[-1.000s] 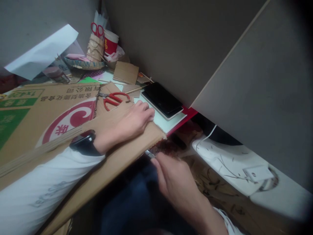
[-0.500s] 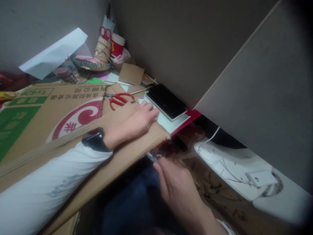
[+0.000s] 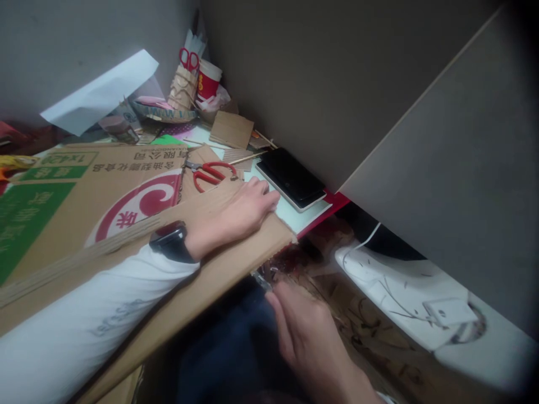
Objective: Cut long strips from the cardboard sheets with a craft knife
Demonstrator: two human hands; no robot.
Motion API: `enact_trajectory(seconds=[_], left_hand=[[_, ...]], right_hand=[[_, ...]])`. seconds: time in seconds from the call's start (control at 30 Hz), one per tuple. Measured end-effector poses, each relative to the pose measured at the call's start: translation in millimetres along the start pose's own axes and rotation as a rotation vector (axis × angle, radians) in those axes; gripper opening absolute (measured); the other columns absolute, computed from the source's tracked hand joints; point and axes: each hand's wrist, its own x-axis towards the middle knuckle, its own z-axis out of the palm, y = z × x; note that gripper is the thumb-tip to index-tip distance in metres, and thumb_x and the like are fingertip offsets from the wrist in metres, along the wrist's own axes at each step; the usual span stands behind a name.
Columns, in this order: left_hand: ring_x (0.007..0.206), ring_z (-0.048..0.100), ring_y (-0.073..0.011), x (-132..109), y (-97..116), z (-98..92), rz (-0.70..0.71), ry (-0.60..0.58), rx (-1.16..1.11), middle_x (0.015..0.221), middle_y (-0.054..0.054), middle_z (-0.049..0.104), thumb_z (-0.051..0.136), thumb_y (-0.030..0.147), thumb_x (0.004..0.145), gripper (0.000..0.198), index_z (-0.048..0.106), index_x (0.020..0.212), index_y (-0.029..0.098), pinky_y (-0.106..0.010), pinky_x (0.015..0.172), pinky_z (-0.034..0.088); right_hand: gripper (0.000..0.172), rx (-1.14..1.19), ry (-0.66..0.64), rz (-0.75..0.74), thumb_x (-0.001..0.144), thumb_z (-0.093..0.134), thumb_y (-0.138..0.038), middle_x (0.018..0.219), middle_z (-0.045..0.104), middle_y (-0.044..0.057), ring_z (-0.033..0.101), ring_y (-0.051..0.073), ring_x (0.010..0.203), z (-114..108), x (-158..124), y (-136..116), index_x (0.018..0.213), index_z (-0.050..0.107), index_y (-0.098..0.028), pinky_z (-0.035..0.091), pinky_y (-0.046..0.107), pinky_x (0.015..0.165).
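Note:
A large printed cardboard sheet (image 3: 120, 174) lies across the table and juts over its near edge. My left hand (image 3: 248, 207) presses on a plain flap of it, fingers curled closed against the board near its far edge. Just below the flap's right corner, my right hand (image 3: 307, 325) is closed around a slim, shiny tool (image 3: 261, 279). Its tip points up to the cardboard's edge; most of it is hidden in my fist, so its kind cannot be told. Red-handled scissors (image 3: 213, 174) lie beyond my left hand, beside a black tablet-like device (image 3: 290, 177).
A woven holder (image 3: 182, 90) with more red scissors and a red paper cup (image 3: 208, 78) stand at the back. Small cardboard pieces (image 3: 231, 129) lie near the grey partition (image 3: 320, 73). Below right, a white surface (image 3: 391, 292) carries a cable and a white box.
My right hand and the slim tool have moved slightly down along the cardboard's edge. My left hand stays on the flap; the whole view has shifted a little.

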Motion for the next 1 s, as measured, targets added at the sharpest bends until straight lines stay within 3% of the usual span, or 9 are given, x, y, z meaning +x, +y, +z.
enact_trajectory(seconds=[0.13,0.27,0.4,0.57,0.87,1.0], left_hand=[[0.090,0.042,-0.0227,-0.2,-1.2,2.0,0.003,0.012,0.014,0.093,-0.008,0.047,0.042,0.015,0.098,0.016,0.051,0.085,0.016,-0.036,0.079,0.038],[0.091,0.042,-0.0223,-0.8,-3.4,5.5,0.023,0.043,-0.012,0.093,-0.007,0.047,0.043,0.017,0.099,0.015,0.051,0.085,0.017,-0.036,0.082,0.038],[0.090,0.042,-0.0226,-1.0,-0.6,7.1,0.041,0.039,-0.016,0.092,-0.007,0.047,0.043,0.018,0.099,0.016,0.051,0.086,0.017,-0.036,0.080,0.038],[0.090,0.042,-0.0234,-0.6,-1.4,8.7,0.041,0.050,0.000,0.093,-0.008,0.049,0.042,0.016,0.098,0.015,0.054,0.088,0.017,-0.038,0.081,0.038],[0.090,0.043,-0.0234,-1.3,1.3,4.8,0.034,0.033,-0.011,0.094,-0.009,0.050,0.040,0.014,0.097,0.017,0.055,0.089,0.017,-0.038,0.082,0.039],[0.091,0.043,-0.0240,-1.6,2.5,4.6,0.033,0.022,0.008,0.096,-0.010,0.050,0.039,0.014,0.097,0.017,0.055,0.090,0.017,-0.039,0.080,0.039]], right_hand=[[0.028,-0.066,-0.045,0.037,0.102,0.041,-0.023,0.060,0.049,-0.003,0.040,0.014,0.047,-0.2,7.6,1.8,0.074,0.046,-0.022,0.024,0.029,0.050],[0.027,0.029,-0.074,0.042,0.102,0.039,-0.021,0.063,0.052,-0.002,0.045,0.013,0.050,-0.3,8.2,0.5,0.076,0.045,-0.022,0.027,0.028,0.052],[0.028,0.088,-0.051,0.019,0.102,0.038,-0.018,0.062,0.049,-0.003,0.044,0.012,0.049,0.2,-0.3,-2.5,0.075,0.042,-0.022,0.029,0.027,0.052],[0.027,-0.006,-0.010,0.006,0.102,0.041,-0.020,0.060,0.045,-0.005,0.041,0.012,0.046,1.4,3.3,-2.7,0.075,0.045,-0.022,0.027,0.028,0.050],[0.028,0.039,0.035,0.028,0.103,0.039,-0.019,0.062,0.047,-0.004,0.046,0.012,0.048,8.5,-16.3,-7.9,0.074,0.041,-0.022,0.030,0.027,0.051],[0.029,0.034,0.043,0.048,0.103,0.040,-0.022,0.062,0.047,-0.004,0.046,0.011,0.048,6.4,-10.7,-5.0,0.075,0.043,-0.022,0.030,0.027,0.050]])
